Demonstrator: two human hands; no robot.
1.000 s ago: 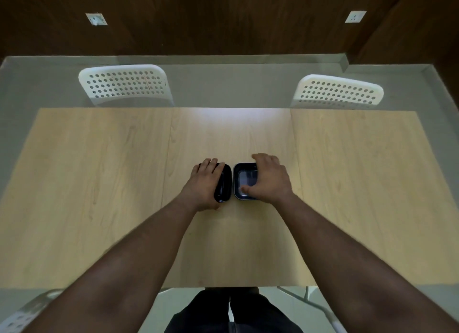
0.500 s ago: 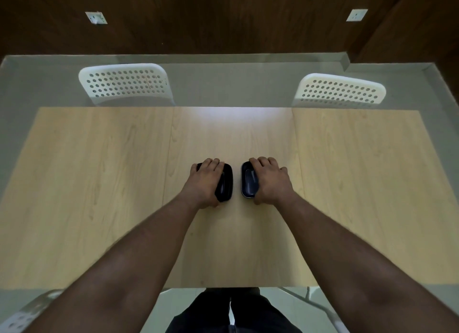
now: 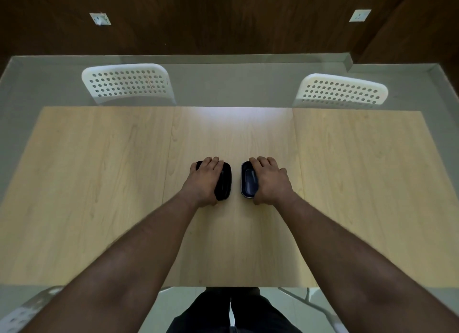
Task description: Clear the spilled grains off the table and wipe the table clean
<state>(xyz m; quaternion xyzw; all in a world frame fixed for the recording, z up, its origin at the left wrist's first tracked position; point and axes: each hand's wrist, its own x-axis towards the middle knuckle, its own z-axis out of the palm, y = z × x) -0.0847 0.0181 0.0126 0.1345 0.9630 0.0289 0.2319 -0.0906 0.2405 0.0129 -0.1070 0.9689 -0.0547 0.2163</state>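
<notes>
Two small black containers stand side by side at the middle of the light wooden table [image 3: 99, 183]. My left hand [image 3: 203, 181] lies over the left black container [image 3: 225, 183], fingers curled round its far edge and thumb at its near edge. My right hand [image 3: 269, 181] grips the right black container [image 3: 248, 183] from its right side, thumb at the near rim; its dark inside shows. A narrow strip of bare table separates the two containers. No grains or cloth show on the table.
Two white perforated chairs stand at the far side, one left [image 3: 126, 84] and one right [image 3: 342, 91]. A dark wooden wall with two sockets rises behind. Part of another white chair [image 3: 22, 313] shows at the bottom left.
The two containers have been drawn apart; a gap now lies between them. My right hand has shifted right with its container, covering more of it.
</notes>
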